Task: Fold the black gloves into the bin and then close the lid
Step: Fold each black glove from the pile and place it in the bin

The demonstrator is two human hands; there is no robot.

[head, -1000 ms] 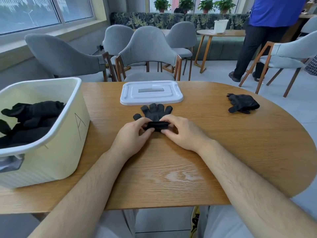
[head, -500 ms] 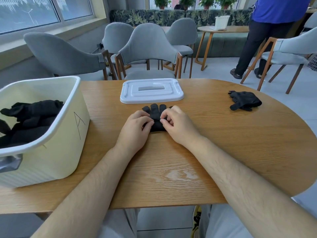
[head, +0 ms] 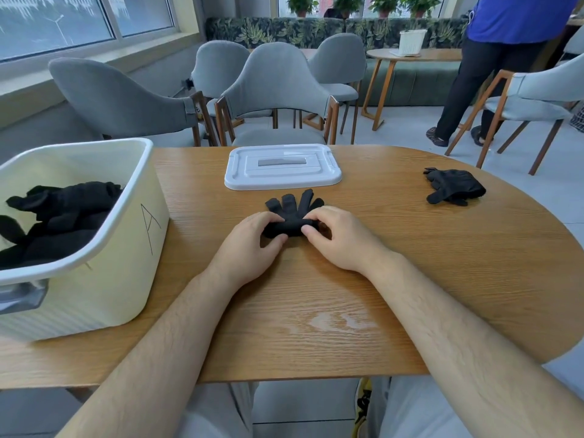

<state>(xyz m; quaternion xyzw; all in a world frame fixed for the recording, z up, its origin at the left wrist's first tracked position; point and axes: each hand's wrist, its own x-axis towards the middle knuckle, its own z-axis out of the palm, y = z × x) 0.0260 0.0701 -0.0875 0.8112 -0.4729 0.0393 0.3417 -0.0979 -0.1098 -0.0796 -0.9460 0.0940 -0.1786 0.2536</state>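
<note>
A black glove lies on the wooden table in front of me, its cuff end rolled up and its fingers fanned toward the white lid. My left hand pinches the left end of the roll. My right hand pinches the right end. More black gloves lie bunched at the table's right. The cream bin marked "A" stands open at the left, with several black gloves inside it.
Grey chairs stand along the table's far side. A person in a blue shirt stands at the back right by a small round table. Another grey chair stands beyond the table's right end.
Both hands have rolled the glove's cuff end forward toward its fingers, so the roll is thicker and the flat part shorter. The bin, lid and other gloves have not moved.
</note>
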